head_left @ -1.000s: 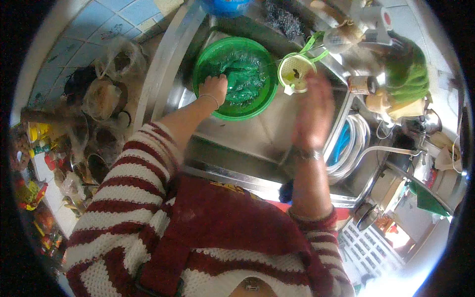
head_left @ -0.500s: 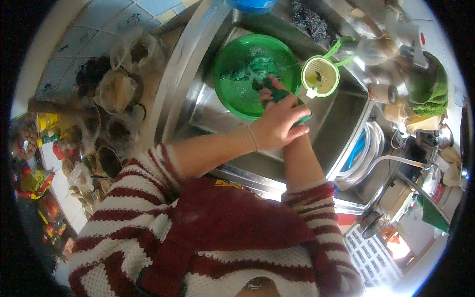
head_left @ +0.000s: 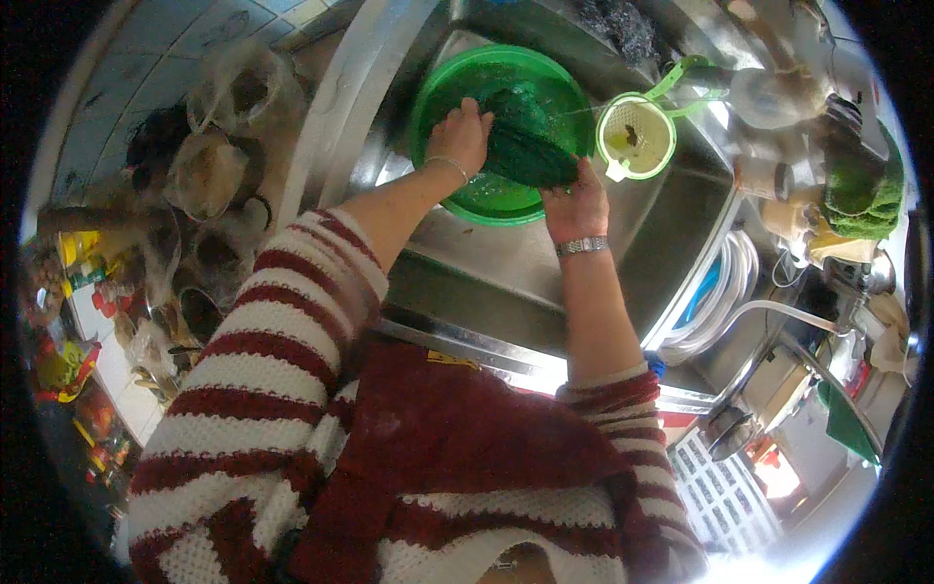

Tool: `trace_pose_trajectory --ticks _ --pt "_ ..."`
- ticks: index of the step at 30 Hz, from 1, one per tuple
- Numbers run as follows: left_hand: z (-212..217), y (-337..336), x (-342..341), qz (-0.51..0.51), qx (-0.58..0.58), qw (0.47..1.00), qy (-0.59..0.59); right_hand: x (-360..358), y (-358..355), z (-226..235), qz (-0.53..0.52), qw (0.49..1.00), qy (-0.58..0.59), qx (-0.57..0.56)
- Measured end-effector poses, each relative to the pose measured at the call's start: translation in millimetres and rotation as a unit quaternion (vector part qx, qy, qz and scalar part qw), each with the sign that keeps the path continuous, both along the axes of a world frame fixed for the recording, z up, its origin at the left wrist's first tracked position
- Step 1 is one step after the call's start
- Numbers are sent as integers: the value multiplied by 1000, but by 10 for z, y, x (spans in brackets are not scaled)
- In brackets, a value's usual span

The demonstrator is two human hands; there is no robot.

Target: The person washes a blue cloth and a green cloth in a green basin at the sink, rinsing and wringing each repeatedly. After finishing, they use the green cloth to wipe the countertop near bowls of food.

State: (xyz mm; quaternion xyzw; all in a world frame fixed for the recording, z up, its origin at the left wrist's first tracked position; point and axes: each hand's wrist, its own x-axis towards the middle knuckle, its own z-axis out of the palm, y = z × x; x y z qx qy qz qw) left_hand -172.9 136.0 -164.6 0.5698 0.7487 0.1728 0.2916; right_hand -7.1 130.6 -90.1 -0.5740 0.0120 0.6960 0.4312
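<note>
Over the bright green basin (head_left: pixel 425 127) of water in the sink, both my hands hold a wet dark green bundle (head_left: pixel 530 154). Its surface looks wrinkled; whether it is leaves or cloth I cannot tell. My left hand (head_left: pixel 461 136), with a thin bracelet at the wrist, is closed on its left end. Closed around the right end is my right hand (head_left: pixel 579 204), which has a metal watch above it. More dark green shows in the water behind the bundle. Just right of the basin sits a pale strainer (head_left: pixel 637 161) with a green rim and dark bits inside.
The steel sink (head_left: pixel 486 255) surrounds the basin. Coiled white hose (head_left: pixel 725 292) lies to its right, near a green towel (head_left: pixel 861 200). Bagged items and jars (head_left: pixel 209 175) crowd the left counter. A dark scouring pad (head_left: pixel 623 27) sits at the sink's far edge.
My hands were together, the left over the right wrist. They have parted, the left moving left over the basin, and the dark green bundle is now stretched between them.
</note>
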Motion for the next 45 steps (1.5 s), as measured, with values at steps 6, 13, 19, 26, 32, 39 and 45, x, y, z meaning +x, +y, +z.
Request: trace_pose_trajectory --ticks 6,13,19,26,32,39,45 --pt "-328 -375 158 -308 -76 939 135 -41 28 -443 92 986 130 -45" --pt "-50 -342 474 -110 -16 989 -97 -17 110 -605 98 981 96 -135" --pt "1068 -602 672 -114 210 883 -404 159 7 -457 136 960 243 34" --pt "1222 -279 650 -161 318 881 -311 311 -29 -467 191 959 65 201" --pt "1292 0 644 -160 343 897 -230 224 9 -285 144 953 165 209" --pt "932 298 408 -76 280 939 -185 -109 48 270 59 987 147 38" --pt "138 338 -206 -81 82 992 -59 -152 81 371 32 996 48 73"
